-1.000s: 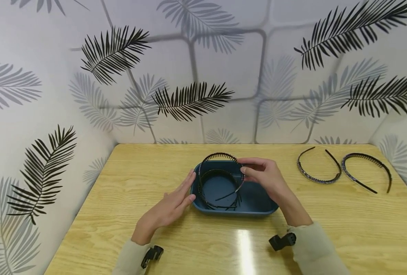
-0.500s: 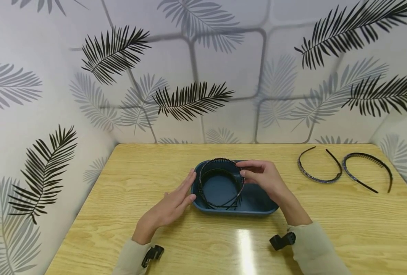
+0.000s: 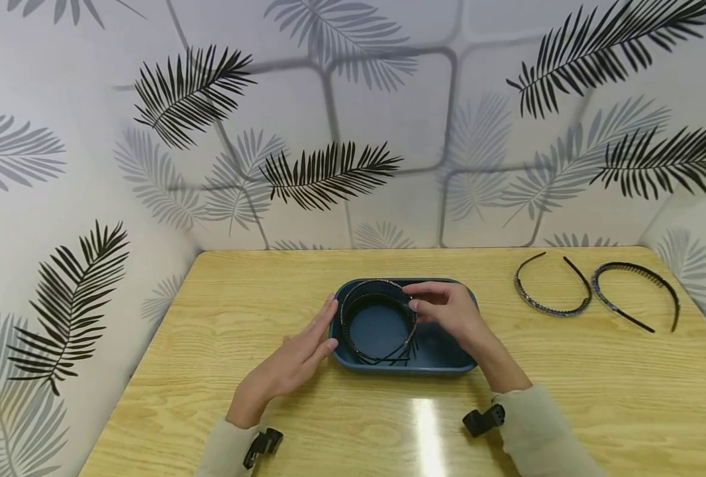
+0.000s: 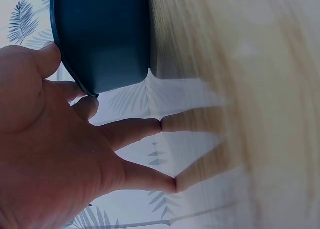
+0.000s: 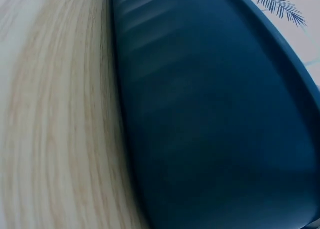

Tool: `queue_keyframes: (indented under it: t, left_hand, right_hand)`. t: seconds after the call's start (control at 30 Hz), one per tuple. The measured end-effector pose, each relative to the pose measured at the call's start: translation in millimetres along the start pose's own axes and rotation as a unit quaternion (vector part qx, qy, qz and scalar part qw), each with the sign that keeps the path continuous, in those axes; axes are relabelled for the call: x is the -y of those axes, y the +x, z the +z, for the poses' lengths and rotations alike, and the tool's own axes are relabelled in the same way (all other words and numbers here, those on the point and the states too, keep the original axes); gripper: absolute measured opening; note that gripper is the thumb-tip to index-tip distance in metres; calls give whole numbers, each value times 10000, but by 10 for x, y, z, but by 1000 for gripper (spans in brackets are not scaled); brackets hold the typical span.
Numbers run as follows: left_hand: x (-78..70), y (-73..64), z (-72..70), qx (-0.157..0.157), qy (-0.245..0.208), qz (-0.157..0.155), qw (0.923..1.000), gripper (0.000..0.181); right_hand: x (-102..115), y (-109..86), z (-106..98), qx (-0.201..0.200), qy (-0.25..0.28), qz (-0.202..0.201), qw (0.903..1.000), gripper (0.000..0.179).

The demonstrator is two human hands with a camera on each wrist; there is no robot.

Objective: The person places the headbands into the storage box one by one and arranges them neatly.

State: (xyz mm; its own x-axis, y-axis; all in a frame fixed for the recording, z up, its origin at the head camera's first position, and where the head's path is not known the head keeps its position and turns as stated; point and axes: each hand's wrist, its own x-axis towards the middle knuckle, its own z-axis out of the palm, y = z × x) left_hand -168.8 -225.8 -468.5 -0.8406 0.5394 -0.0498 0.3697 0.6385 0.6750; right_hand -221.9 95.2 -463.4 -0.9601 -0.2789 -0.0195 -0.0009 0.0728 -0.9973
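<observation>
A dark blue oval-ended tub (image 3: pixel 442 364) sits on the wooden table. In its left part lie several dark hair hoops, stacked in a ring. My right hand (image 3: pixel 454 315) reaches over the tub's right half and pinches the right side of the topmost hair hoop (image 3: pixel 346 306) between thumb and fingers. Fingers straight, my left hand (image 3: pixel 299 354) rests against the tub's left end. In the left wrist view the left thumb and fingers touch the rim of the tub (image 4: pixel 100 39). The right wrist view shows only the tub's outer wall (image 5: pixel 210 119); the right hand is hidden there.
Two more hair hoops, a beaded one (image 3: pixel 552 310) and a toothed one (image 3: pixel 633 267), lie apart at the table's back right. A leaf-patterned wall (image 3: pixel 389 119) stands behind the table (image 3: pixel 240 291).
The hair hoop in my right hand has gone down from above the back rim into the tub, onto the others. The right hand has shifted slightly left; the left hand stays put.
</observation>
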Motion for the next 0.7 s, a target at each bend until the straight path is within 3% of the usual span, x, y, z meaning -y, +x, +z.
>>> queue_keyframes:
  t: [0.7]
  left_hand:
    - [-3, -1, 6, -19, 10, 54, 10000, 66]
  right_hand:
    - [-35, -5, 34, 76, -110, -28, 9999, 30]
